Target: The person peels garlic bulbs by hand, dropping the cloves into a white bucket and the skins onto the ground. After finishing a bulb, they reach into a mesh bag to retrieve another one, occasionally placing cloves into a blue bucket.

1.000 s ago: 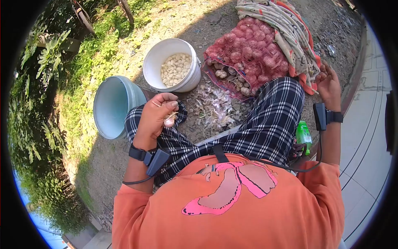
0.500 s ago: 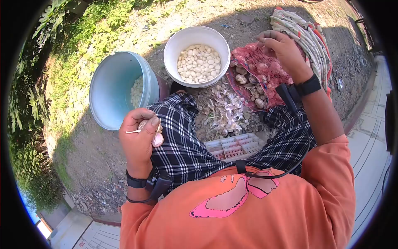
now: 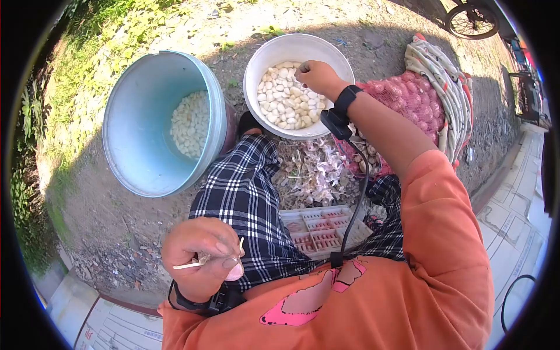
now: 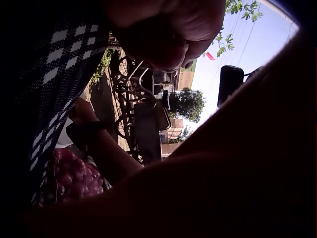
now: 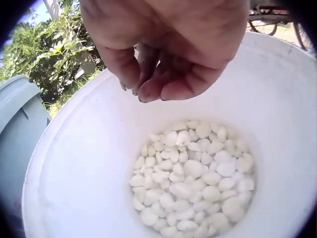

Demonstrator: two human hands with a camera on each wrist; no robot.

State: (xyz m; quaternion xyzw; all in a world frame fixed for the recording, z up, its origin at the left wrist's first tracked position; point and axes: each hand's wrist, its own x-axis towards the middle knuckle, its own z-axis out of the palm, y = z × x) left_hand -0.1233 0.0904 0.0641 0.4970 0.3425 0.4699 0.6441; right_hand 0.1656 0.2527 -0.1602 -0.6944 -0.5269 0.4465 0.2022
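In the head view my left hand grips a partly broken garlic bulb above my left thigh; its pale stalk juts out between the fingers. Most of the bulb is hidden by the hand. My right hand hangs over the white bucket, inside its rim. The right wrist view shows that hand's fingers loosely bent downward, with nothing visible between them. Beneath lie many peeled garlic cloves at the bucket's bottom. The left wrist view is mostly dark, with the left hand at its top.
A light-blue bucket with more peeled cloves stands left of the white one. To the right lies a red mesh bag of garlic, partly under a cloth. Garlic skins cover the ground before a plastic crate between my legs.
My right hand has swung left from beside the cloth, across the mesh bag, to over the white bucket. The left hand keeps hold of the garlic bulb. The head view has shifted.
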